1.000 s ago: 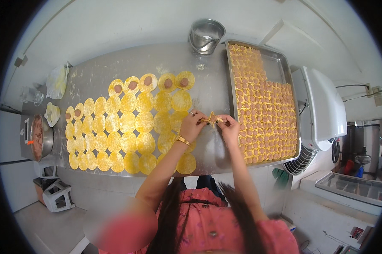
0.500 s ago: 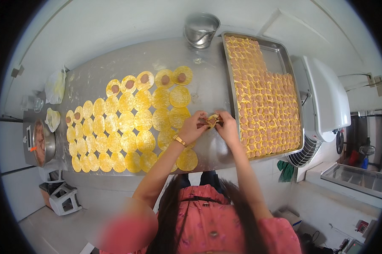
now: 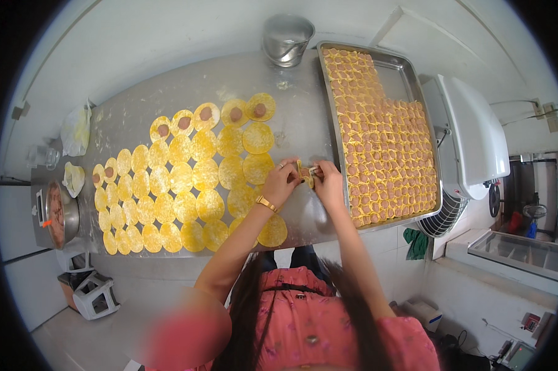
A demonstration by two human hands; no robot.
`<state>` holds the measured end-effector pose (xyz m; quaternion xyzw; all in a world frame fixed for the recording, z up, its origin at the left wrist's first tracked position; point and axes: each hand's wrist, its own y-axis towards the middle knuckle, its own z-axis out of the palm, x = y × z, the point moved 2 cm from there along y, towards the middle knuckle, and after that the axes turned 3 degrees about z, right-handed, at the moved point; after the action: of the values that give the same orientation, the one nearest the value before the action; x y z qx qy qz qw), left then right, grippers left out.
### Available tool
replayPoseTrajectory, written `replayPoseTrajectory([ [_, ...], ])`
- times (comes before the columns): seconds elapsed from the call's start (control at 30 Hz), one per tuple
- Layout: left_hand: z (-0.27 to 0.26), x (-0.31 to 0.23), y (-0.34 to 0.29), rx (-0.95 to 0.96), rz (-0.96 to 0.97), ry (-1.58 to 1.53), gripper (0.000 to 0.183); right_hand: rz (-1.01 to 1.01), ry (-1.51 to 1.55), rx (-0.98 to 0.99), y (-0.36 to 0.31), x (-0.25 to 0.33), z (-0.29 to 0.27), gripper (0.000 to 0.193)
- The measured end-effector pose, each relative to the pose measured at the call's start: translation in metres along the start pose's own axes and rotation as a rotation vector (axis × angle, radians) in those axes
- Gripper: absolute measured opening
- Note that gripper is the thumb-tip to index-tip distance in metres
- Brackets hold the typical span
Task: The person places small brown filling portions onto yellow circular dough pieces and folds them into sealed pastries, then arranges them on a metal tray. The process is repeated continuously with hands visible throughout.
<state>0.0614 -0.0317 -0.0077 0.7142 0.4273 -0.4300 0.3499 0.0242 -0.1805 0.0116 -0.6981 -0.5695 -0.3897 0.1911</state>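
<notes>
A small yellow dumpling (image 3: 306, 177) is held between my hands, just left of the large tray. Fingers of my left hand (image 3: 280, 180), whose wrist wears a gold watch, pinch its left side. The fingertips of my right hand (image 3: 328, 180) pinch the opposite side. Its wrapper is gathered and folded, and my fingers partly cover it. To my left, round yellow wrappers (image 3: 203, 144) dusted with flour lie in overlapping rows. Dabs of pinkish meat filling (image 3: 236, 114) sit on several along the far edge. The metal tray (image 3: 399, 77) on the right holds tight rows of open-topped dumplings (image 3: 387, 154).
A metal bucket (image 3: 286, 40) stands at the back of the steel table (image 3: 229, 74). At the far left are a bowl of meat filling (image 3: 57, 213) and plastic bags (image 3: 76, 131). A white appliance (image 3: 471, 136) stands beyond the tray, above a wire basket (image 3: 445, 219).
My fingers have shifted around the dumpling, which now looks more turned and folded. The whole view has moved slightly; the wrappers and tray stay as they were.
</notes>
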Motion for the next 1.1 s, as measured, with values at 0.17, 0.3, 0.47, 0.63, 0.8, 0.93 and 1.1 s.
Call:
replayPoseTrajectory([
  [0.17, -0.004, -0.003, -0.004, 0.079, 0.038, -0.005, 0.021, 0.16, 0.019, 0.094, -0.021, 0.008, -0.005, 0.033],
  [0.3, -0.005, -0.003, -0.003, 0.17, -0.065, -0.007, 0.028, 0.134, 0.028, 0.096, -0.016, 0.005, 0.003, 0.027],
  [0.47, -0.008, -0.005, -0.002, 0.163, -0.104, 0.084, 0.042, -0.045, -0.058, 0.076, -0.01, 0.007, -0.002, 0.022],
  [0.63, -0.005, -0.003, 0.001, 0.239, -0.034, 0.205, 0.038, 0.055, -0.016, 0.129, -0.014, 0.002, 0.0, 0.027],
  [0.8, -0.001, 0.003, -0.003, 0.151, 0.051, 0.145, 0.031, 0.09, 0.045, 0.151, -0.021, 0.01, -0.008, 0.027],
  [0.93, 0.001, -0.002, 0.0, 0.17, 0.095, 0.215, 0.033, 0.049, -0.036, 0.149, -0.01, 0.004, -0.002, 0.027],
  [1.1, -0.002, -0.01, 0.005, 0.296, -0.078, 0.223, 0.033, -0.045, -0.084, 0.132, -0.006, 0.007, -0.007, 0.032],
])
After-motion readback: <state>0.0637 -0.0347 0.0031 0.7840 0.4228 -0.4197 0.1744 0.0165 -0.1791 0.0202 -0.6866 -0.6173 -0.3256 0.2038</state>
